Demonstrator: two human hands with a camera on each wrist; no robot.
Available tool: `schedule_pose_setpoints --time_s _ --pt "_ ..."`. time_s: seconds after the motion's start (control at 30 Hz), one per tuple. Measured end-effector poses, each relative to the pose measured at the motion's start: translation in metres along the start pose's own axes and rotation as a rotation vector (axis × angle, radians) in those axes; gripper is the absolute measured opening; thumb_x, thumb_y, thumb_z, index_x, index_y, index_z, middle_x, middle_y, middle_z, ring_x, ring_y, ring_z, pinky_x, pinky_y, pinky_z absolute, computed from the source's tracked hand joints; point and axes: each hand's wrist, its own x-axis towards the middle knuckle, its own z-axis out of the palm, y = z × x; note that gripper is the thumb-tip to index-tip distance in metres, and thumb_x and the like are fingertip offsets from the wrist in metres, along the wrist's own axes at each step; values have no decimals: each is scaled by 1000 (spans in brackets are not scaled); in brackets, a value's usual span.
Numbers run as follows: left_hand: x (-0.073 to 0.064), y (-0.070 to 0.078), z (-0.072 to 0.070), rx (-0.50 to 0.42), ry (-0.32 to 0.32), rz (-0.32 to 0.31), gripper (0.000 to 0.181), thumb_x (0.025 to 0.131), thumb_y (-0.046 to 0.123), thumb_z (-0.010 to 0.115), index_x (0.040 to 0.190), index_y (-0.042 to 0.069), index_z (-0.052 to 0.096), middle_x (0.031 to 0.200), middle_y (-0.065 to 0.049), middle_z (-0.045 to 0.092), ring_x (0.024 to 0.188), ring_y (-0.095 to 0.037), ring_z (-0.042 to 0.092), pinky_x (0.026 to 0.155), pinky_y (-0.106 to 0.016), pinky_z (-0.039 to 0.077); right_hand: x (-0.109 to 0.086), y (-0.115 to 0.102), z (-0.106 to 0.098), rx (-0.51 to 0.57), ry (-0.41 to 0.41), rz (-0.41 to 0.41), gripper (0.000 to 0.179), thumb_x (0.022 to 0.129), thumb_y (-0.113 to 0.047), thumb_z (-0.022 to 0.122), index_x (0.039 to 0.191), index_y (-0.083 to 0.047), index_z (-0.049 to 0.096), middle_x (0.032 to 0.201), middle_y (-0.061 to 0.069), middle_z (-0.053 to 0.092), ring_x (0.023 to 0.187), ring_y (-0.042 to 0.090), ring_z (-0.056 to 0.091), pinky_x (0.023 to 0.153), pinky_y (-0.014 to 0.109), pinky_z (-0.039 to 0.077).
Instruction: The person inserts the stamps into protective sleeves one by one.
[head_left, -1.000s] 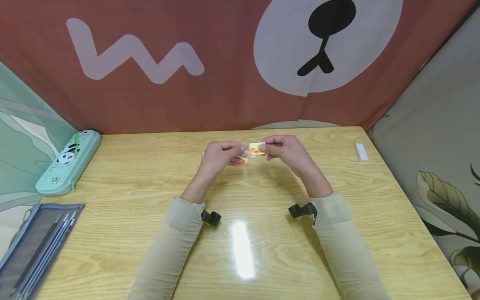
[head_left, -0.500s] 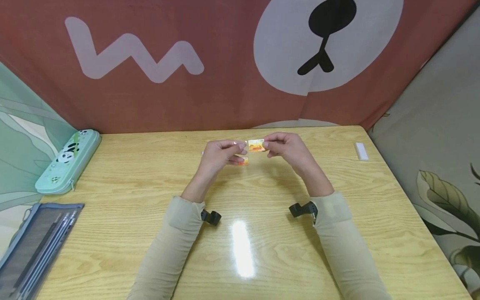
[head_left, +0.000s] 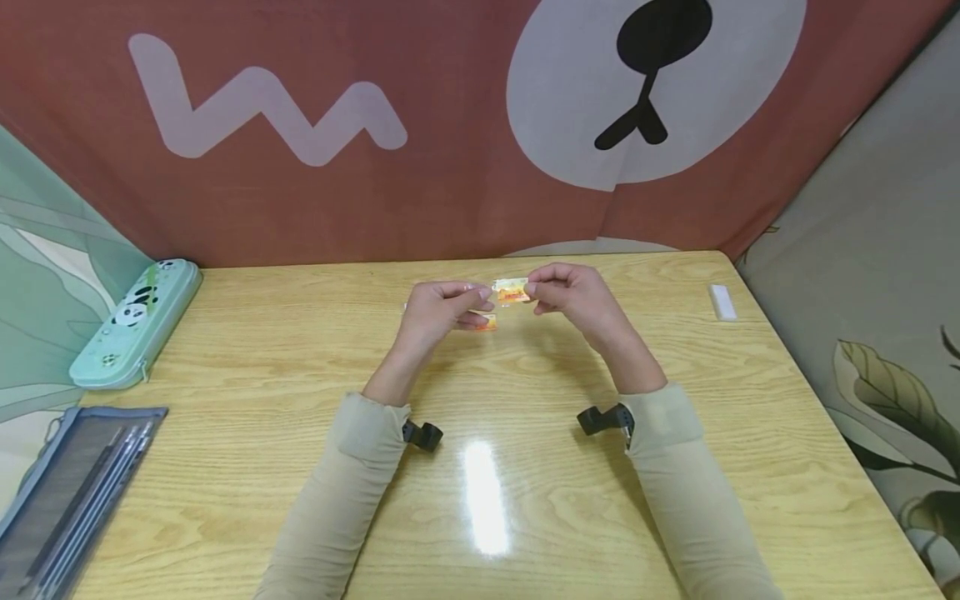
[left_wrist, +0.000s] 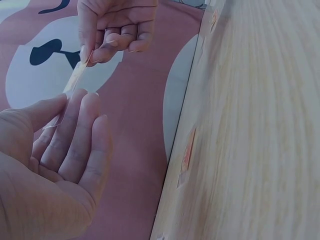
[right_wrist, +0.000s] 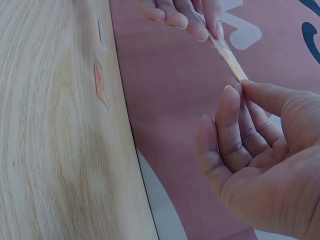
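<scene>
Above the table's far part, my right hand (head_left: 573,300) pinches a small yellow-orange printed paper piece (head_left: 512,290) between thumb and fingertips. Facing it, my left hand (head_left: 435,317) pinches a clear plastic film (left_wrist: 54,122) at the paper's other end. In the right wrist view the film (right_wrist: 199,19) runs along the paper; whether it wraps round it, I cannot tell. Below the hands lies a second orange piece (right_wrist: 99,82) with a clear edge, flat on the table and partly behind my left hand in the head view.
A pale scrap (right_wrist: 102,37) lies beyond the orange piece. The white block (head_left: 723,302), which looks like an eraser, is at the table's right. On the left are a green panda pencil case (head_left: 138,321) and a mesh pouch (head_left: 82,492) with pencils. A curtain (head_left: 450,200) hangs behind.
My right hand has risen slightly with the paper piece, and more of its printed face shows. The left hand stays almost in place, still pinching the film.
</scene>
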Motion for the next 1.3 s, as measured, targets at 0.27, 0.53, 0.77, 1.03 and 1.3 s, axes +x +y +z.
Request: schedule_pose_setpoints --time_s 0.27,0.53,0.77,1.03,1.3 --pt "0 1 1 4 5 -5 23 93 16 75 107 -2 77 87 -12 79 85 -41 76 88 -55 60 0 0 2 -8 -1 8 25 100 -17 65 115 3 66 96 0 67 83 13 68 78 24 62" --pt "0 0 0 8 6 -5 24 93 18 76 108 0 77 86 -10 79 79 -33 77 88 -55 60 1 3 3 -35 -11 4 26 100 -20 64 116 1 67 99 2 67 85 12 67 80 26 63" --pt "0 -1 -1 5 6 -11 22 93 16 75 108 0 77 86 -10 79 75 -28 78 88 -54 61 0 3 4 -31 -11 2 25 100 -19 64 115 1 67 98 2 67 83 12 67 79 26 63" --pt "-1 1 0 -10 3 -15 29 92 24 77 119 13 75 94 -14 79 89 -42 75 88 -52 62 0 3 6 -5 36 -1 25 100 -18 65 115 2 67 97 -1 69 81 10 67 77 24 62" --pt "-2 3 -6 177 -81 115 60 90 25 80 143 37 54 114 -14 75 92 -39 75 81 -47 64 1 4 2 20 76 9 28 99 -20 67 118 1 68 93 -4 71 75 10 67 78 23 61"
